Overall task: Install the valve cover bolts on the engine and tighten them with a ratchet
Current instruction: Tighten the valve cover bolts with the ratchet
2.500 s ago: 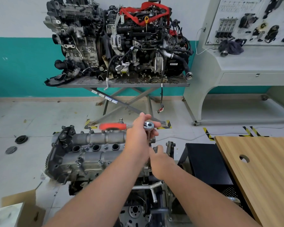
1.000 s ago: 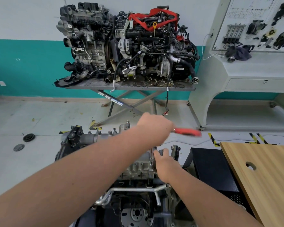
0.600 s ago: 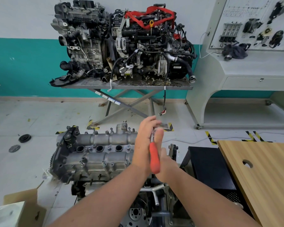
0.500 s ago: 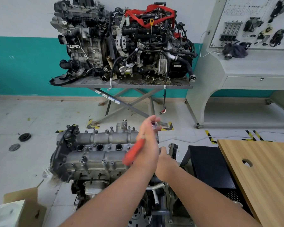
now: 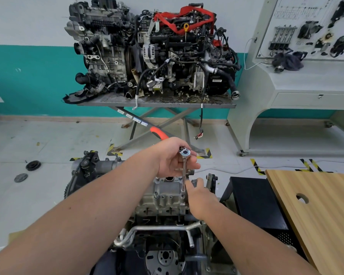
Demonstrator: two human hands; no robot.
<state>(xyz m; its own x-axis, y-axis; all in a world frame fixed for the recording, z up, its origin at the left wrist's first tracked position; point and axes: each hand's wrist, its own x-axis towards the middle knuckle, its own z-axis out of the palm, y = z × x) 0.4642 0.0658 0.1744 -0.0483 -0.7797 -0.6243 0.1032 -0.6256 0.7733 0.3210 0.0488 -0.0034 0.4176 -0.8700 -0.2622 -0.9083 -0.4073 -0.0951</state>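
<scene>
L hand (image 5: 172,157) grips the orange-handled chrome ratchet (image 5: 184,153) at its head, extension bar standing upright w/ socket on a bolt at the grey aluminium valve cover (image 5: 165,192) near edge. R hand (image 5: 202,201), fingers straight, touches the extension low down.

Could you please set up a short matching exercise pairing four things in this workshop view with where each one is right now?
Things:
1. ratchet
2. left hand
3. right hand
4. wooden tabletop

Places:
A. at the right edge of the view
B. low on the extension bar, by the engine
C. wrapped round the ratchet near its head
D. standing over a bolt, red handle pointing away

Pairs: 1-D, 2-C, 3-B, 4-A
</scene>
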